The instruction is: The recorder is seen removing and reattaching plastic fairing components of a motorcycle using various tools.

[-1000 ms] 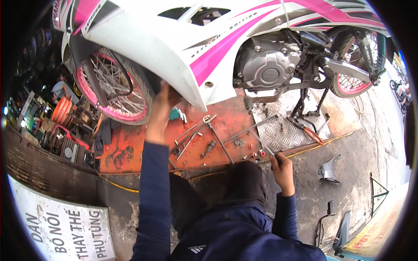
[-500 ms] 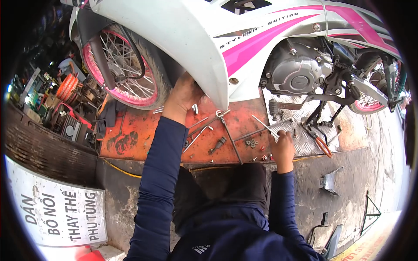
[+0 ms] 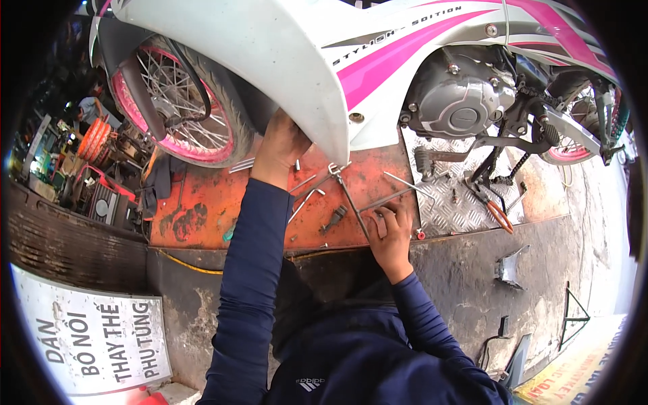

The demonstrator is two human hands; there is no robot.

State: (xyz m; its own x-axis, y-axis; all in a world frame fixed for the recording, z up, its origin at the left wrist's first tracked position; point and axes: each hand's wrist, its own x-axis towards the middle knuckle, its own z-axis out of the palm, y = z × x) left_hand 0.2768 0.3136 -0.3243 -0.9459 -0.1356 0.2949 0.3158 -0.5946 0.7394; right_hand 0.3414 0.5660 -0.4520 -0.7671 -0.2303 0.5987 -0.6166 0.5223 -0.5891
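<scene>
My left hand point(image 3: 282, 147) reaches up behind the lower edge of the white front fairing point(image 3: 297, 74) of a motorbike, beside the front wheel point(image 3: 192, 108). Its fingers are hidden there. Low over the red-orange work surface point(image 3: 263, 226), my right hand point(image 3: 393, 239) has bent fingers, with a gap between thumb and forefinger. Nothing shows clearly in it. Just left of it lies a long T-handle wrench point(image 3: 351, 196). A dark socket point(image 3: 335, 216) and an L-shaped hex key point(image 3: 302, 205) lie farther left. A small red-rimmed part point(image 3: 421, 235) rests to its right.
Orange-handled pliers point(image 3: 499, 216) lie on a metal tread plate point(image 3: 445, 209) below the engine point(image 3: 462, 101). A broken grey piece point(image 3: 511, 268) is on the concrete at right. A white lettered sign point(image 3: 94, 331) stands at lower left. Stacked orange rings point(image 3: 94, 138) and a person are behind.
My right hand has moved left, from the edge of the tread plate to beside the T-handle wrench, above where small nuts lay. My left hand stays behind the fairing. The view has shifted slightly.
</scene>
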